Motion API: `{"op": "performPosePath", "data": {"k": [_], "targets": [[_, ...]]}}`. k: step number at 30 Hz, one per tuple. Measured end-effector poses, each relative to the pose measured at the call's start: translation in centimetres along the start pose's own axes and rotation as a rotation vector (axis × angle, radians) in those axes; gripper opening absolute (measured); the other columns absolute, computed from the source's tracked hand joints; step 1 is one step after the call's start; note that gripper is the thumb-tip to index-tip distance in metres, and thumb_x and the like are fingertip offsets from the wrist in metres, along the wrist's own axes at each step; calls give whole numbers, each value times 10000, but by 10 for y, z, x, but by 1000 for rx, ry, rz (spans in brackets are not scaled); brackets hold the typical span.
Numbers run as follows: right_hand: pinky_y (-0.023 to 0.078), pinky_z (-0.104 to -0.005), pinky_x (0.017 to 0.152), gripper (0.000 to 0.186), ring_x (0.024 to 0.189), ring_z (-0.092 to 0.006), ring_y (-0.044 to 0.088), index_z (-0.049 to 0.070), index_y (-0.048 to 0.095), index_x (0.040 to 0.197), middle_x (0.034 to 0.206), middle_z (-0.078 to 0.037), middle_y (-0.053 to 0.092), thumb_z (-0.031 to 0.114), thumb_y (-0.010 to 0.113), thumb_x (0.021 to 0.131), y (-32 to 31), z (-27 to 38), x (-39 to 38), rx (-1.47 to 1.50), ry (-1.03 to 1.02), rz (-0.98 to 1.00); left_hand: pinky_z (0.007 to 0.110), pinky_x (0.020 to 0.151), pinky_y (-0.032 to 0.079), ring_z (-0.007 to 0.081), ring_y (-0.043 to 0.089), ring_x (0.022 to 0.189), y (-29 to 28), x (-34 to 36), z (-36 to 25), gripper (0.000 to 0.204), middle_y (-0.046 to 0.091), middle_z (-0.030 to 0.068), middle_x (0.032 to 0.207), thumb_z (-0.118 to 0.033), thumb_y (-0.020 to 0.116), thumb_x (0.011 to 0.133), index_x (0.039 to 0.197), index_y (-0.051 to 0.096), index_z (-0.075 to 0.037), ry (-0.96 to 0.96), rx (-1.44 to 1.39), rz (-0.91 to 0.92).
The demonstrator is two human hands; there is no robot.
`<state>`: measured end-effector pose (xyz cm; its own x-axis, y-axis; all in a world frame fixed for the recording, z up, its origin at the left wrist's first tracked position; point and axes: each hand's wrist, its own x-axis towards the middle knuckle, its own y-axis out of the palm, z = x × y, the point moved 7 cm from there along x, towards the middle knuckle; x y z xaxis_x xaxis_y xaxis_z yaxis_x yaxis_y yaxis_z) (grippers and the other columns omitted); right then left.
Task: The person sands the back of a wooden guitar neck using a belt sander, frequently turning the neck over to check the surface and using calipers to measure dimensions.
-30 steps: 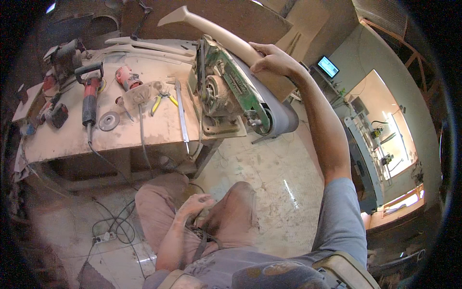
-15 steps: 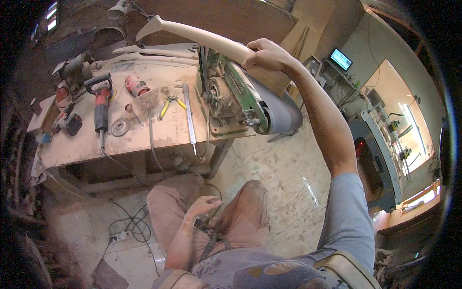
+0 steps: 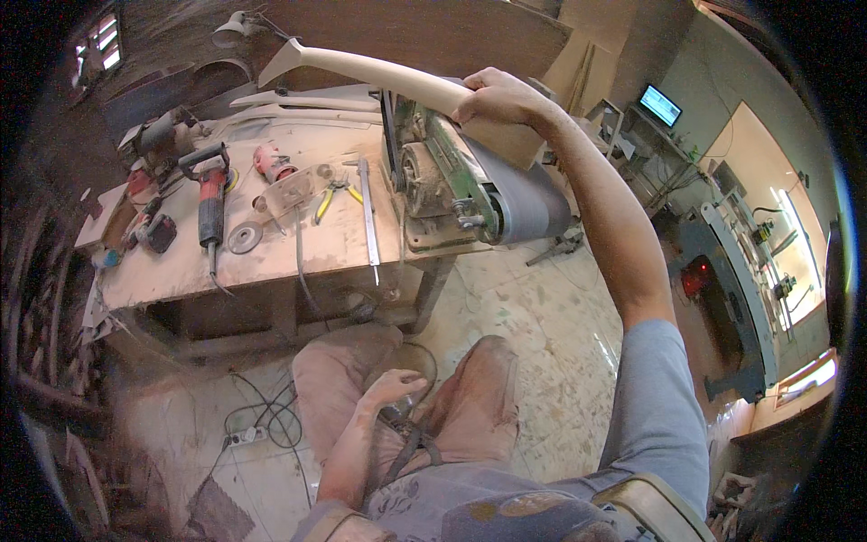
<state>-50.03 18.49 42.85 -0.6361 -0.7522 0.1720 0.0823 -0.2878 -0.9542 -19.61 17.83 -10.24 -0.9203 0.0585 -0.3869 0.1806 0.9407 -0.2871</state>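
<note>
Dusty workbench (image 3: 271,262) carries a belt sander (image 3: 470,185) at its right end. Long curved wooden piece (image 3: 370,70) sits over the sander top. Right hand (image 3: 501,95) fingers wrapped tight round its near end. Left hand (image 3: 393,387) rests in lap, fingers loosely curled, holding nothing. Red power drill (image 3: 211,203), yellow-handled pliers (image 3: 334,194) lie well left.

Curved wooden piece (image 3: 379,72): pale bare wood, smooth, matt. Belt sander (image 3: 470,185): grey abrasive belt, rough and matt; green painted metal frame, dusty. Workbench (image 3: 271,257): raw wood top, dust-coated, dull. Drill (image 3: 209,194) near left edge: red plastic body, dust-dulled. Pliers (image 3: 332,194) mid-bench: yellow plastic grips, metal jaws. Steel ruler (image 3: 368,217): bare metal, faint sheen. Floor (image 3: 542,325): speckled stone tile, slightly glossy under dust. Trousers (image 3: 470,397): dusty cloth.
</note>
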Motion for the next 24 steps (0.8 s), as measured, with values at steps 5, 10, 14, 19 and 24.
{"op": "performPosePath", "data": {"k": [5,10,14,19,24], "targets": [[503,-353,898,522,929,-259,674,32,764,1090,973,-135,740,330,761,661,0,-6,3,-4,-41,25,394,1038,496,318,662,1207,4,1,1,716,697,215,1265,-562,701,880,1329,653,-6,-31,31,23],[506,-360,898,515,923,-273,674,26,770,1073,958,-153,735,325,756,653,4,-6,7,-18,-34,30,387,1042,494,322,651,1224,8,3,12,737,689,208,1285,-567,703,873,1346,640,-5,-39,60,41],[509,-370,894,527,919,-286,678,25,767,1082,953,-170,733,319,751,646,2,-5,4,-24,-17,13,385,1046,490,325,640,1239,9,4,14,744,677,208,1309,-577,706,868,1342,645,-7,-38,83,43],[519,-375,883,535,906,-289,683,8,765,1075,956,-177,735,327,742,646,2,-8,4,-52,-8,-4,382,1051,486,321,636,1243,8,-3,4,765,665,208,1330,-596,711,860,1342,645,-5,-85,79,54],[525,-374,879,549,905,-299,690,2,768,1067,971,-180,739,349,745,642,2,-5,4,-87,1,2,376,1035,497,302,650,1224,9,-2,8,762,668,214,1323,-583,725,862,1340,643,4,-105,47,65]]}}
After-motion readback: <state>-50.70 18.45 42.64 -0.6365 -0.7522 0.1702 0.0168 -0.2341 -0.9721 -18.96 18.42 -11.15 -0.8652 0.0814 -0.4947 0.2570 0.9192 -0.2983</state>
